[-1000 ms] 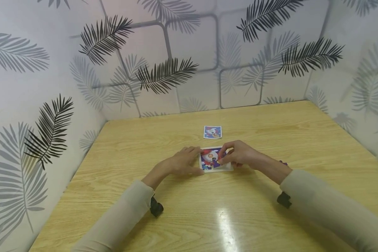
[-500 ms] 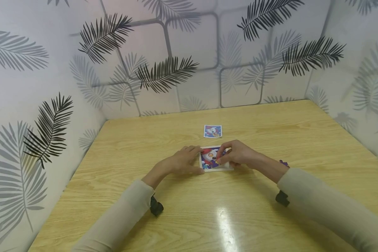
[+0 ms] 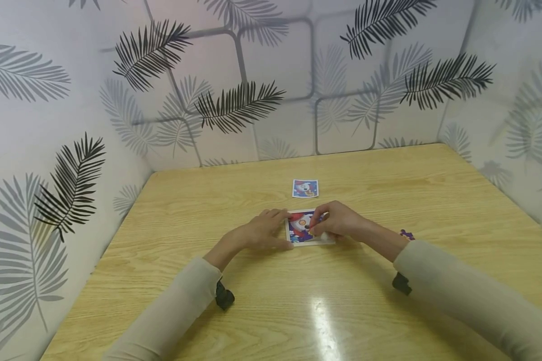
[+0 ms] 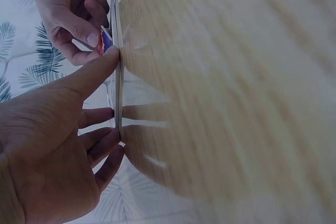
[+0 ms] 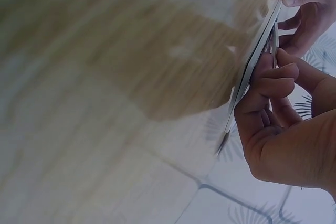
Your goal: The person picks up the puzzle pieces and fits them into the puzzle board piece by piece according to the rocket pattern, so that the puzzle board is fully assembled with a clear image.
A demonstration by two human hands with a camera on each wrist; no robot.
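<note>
A jigsaw puzzle tray (image 3: 303, 244) with a white rim lies flat on the table, its red, white and purple picture partly assembled. My left hand (image 3: 265, 231) holds the left side of the tray, thumb at the near edge and fingertips at the far edge. Over the tray's right part, my right hand (image 3: 339, 220) pinches a puzzle piece (image 4: 107, 40) between thumb and forefinger. That piece is tilted, one edge raised off the tray in the left wrist view. The right fingers hide most of it and the tray's upper right corner from above.
Behind the tray lies a small square picture card (image 3: 305, 188) with a similar design. A loose purple puzzle piece (image 3: 406, 234) rests on the wooden table (image 3: 208, 200) beyond the right forearm. Patterned walls (image 3: 280, 65) stand at the table's back and sides.
My right hand has shifted slightly left, and the pinched piece has come closer to the assembled picture. More of the loose piece shows past the right sleeve. The left hand keeps its hold.
</note>
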